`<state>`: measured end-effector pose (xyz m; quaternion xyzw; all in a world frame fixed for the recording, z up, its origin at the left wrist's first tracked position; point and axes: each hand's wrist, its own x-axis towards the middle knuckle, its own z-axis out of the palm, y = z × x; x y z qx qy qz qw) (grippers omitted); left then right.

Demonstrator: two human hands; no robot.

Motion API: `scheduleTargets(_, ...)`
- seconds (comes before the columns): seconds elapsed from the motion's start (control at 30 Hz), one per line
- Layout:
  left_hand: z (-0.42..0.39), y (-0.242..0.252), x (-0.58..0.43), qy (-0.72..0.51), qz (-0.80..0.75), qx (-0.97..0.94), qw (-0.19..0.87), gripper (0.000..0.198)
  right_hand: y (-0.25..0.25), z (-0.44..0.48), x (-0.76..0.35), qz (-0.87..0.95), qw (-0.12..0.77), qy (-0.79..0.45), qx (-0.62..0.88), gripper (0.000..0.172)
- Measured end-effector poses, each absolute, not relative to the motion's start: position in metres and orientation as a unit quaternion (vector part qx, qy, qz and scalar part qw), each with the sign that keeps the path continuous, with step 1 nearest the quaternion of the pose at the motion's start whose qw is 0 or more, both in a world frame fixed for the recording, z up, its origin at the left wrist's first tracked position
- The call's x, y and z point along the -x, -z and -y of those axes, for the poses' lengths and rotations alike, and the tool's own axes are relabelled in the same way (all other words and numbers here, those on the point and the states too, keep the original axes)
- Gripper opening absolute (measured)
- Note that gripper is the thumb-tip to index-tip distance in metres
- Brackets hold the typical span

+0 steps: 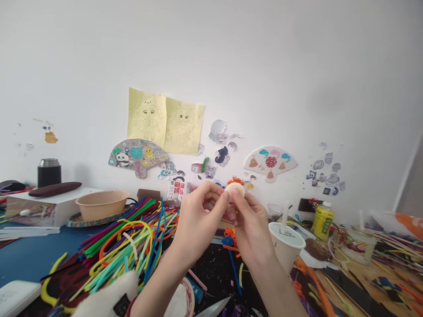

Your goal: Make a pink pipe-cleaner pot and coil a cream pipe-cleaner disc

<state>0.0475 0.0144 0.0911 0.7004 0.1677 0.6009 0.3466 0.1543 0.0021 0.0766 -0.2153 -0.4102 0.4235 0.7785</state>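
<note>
My left fingers [218, 208] and right fingers [240, 202] pinch the cream coiled disc [233, 187] between them above the cluttered table [74, 237], and I judge it light, soft and easily squashed, best held gently by its rim.

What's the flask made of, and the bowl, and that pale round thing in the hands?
Flask: its lid shines like bare metal; the body is dark, matte, perhaps painted. Bowl: smooth, tan, probably paper or plastic. Pale round thing: matte, faintly ringed, so maybe coiled fuzzy wire.
</note>
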Motion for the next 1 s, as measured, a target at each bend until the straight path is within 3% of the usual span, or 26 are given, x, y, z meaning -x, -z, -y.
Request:
scheduleTargets(0.57, -0.017, -0.092, -0.045, -0.614, -0.199, -0.698, 0.310, 0.017, -0.079, -0.003, -0.162, 0.437, 0.792, -0.338, 0.260, 0.042)
scheduleTargets(0.87, -0.019, -0.092, -0.042, -0.603, -0.203, -0.710, 0.303, 0.017, -0.080, -0.002, -0.168, 0.455, 0.783, -0.335, 0.260, 0.033)
scheduleTargets(1.0, -0.022, -0.091, -0.041, -0.594, -0.197, -0.718, 0.305, 0.017, -0.081, -0.002, -0.170, 0.475, 0.770, -0.338, 0.261, 0.038)
